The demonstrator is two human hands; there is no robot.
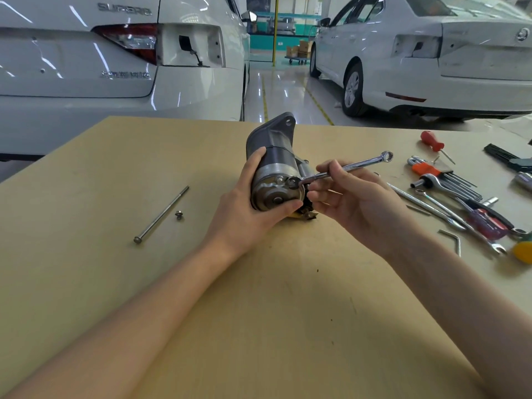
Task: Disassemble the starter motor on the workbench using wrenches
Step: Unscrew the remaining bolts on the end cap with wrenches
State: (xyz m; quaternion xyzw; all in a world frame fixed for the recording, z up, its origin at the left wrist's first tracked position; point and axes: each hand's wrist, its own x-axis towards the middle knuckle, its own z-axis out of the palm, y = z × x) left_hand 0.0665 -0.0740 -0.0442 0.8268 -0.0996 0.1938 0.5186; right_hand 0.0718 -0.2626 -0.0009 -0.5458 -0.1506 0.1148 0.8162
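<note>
Starter motor (273, 168) lies on its side on the workbench (259, 312), end cap facing the person and nose housing pointing away toward the cars; the left hand (247, 208) wraps round the body, fingers curled over the top and thumb across the cap, steadying it; the right hand (348, 197) pinches the shank of a wrench (342, 168) between thumb and fingers, with one end set on a bolt head (292, 182) at the upper rim of the cap. One long bolt (161, 214) and a small screw (179, 215) lie apart to the left, so the step in hand looks to be loosening the second through-bolt; roughly the early middle of the job. The next move probably calls for a firm hold on the body while the wrench swings, keeping it seated square on the head so it does not slip; spare tools (449, 194) lie to the right.
</note>
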